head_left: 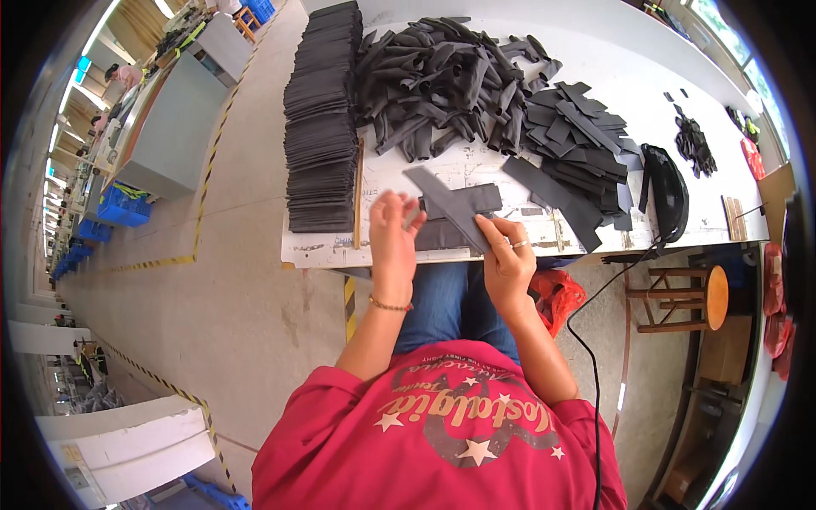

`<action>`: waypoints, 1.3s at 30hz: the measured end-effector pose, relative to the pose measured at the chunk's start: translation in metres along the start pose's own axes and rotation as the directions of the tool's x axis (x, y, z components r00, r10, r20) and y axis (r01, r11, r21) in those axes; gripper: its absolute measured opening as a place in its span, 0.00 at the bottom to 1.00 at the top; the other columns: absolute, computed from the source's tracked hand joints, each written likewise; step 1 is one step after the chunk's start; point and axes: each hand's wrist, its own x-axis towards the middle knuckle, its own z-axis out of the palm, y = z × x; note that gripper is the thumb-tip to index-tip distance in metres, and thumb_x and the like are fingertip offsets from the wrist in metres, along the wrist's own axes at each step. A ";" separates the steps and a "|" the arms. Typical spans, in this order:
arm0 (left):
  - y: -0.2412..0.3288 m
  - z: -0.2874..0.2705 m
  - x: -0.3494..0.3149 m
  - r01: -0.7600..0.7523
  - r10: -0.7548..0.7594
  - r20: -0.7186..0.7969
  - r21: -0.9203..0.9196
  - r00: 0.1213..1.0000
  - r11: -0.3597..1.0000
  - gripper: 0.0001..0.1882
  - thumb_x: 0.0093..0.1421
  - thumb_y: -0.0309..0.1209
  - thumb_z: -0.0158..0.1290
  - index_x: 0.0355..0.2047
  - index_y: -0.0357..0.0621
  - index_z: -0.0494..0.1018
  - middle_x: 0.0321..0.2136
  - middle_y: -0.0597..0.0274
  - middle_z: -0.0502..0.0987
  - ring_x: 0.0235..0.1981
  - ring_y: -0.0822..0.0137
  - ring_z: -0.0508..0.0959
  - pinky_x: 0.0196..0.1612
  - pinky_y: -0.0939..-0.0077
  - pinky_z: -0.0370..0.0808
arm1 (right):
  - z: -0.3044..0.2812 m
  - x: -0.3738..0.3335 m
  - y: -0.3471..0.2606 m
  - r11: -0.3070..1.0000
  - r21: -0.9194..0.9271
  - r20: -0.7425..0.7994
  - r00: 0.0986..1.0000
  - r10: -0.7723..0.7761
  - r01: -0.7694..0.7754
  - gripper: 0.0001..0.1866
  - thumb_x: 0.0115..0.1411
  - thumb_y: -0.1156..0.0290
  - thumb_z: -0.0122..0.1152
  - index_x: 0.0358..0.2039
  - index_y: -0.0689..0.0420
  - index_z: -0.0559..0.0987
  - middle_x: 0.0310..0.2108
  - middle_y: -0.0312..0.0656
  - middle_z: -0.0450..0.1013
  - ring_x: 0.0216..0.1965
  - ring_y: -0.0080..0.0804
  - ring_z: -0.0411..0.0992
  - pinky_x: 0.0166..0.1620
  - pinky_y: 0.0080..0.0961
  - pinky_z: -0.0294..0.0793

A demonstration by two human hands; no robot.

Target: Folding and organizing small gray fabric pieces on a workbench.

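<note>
My right hand (509, 257) pinches the lower end of a flat dark grey strip (444, 201), fabric-like, between thumb and fingers. The strip slants up to the left over the table's front edge. Close to its upper left part, my left hand (393, 238) is raised with fingers apart and a little blurred, holding nothing I can see. Beneath the held strip, more dark strips (483, 197) lie crossed on the white table (408, 177). Right of my right hand, a longer, wider dark strip (557, 202) lies at a slant.
A tall stack of folded dark pieces (321, 127) lines the table's left side. Behind sit a heap of rolled dark pieces (442, 81) and a pile of flat strips (578, 136). Rightward are a black device (665, 195) with a cable and a wooden stool (716, 297).
</note>
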 end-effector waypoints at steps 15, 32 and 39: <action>-0.003 -0.009 -0.019 0.041 -0.344 0.435 0.570 0.832 0.820 0.11 0.57 0.33 0.63 0.29 0.36 0.77 0.22 0.64 0.78 0.21 0.76 0.76 0.26 0.83 0.73 | 0.006 -0.010 0.016 0.484 0.617 0.388 0.775 0.498 -0.620 0.11 0.67 0.66 0.56 0.38 0.62 0.80 0.29 0.29 0.73 0.32 0.16 0.68 0.37 0.16 0.66; -0.009 -0.020 -0.028 0.174 -0.500 0.434 0.600 0.750 0.781 0.11 0.63 0.32 0.56 0.35 0.33 0.75 0.24 0.62 0.78 0.24 0.72 0.79 0.27 0.79 0.78 | 0.012 -0.019 0.026 0.340 0.703 0.359 0.724 0.589 -0.625 0.10 0.65 0.69 0.58 0.40 0.63 0.79 0.31 0.35 0.76 0.31 0.19 0.73 0.33 0.18 0.73; 0.006 -0.005 -0.001 -0.029 -0.284 0.395 0.625 0.874 0.780 0.10 0.61 0.32 0.59 0.33 0.35 0.75 0.23 0.65 0.76 0.24 0.76 0.75 0.28 0.85 0.72 | 0.011 -0.022 0.022 0.431 0.641 0.388 0.753 0.532 -0.635 0.11 0.65 0.68 0.58 0.39 0.63 0.80 0.29 0.34 0.76 0.29 0.17 0.69 0.33 0.16 0.67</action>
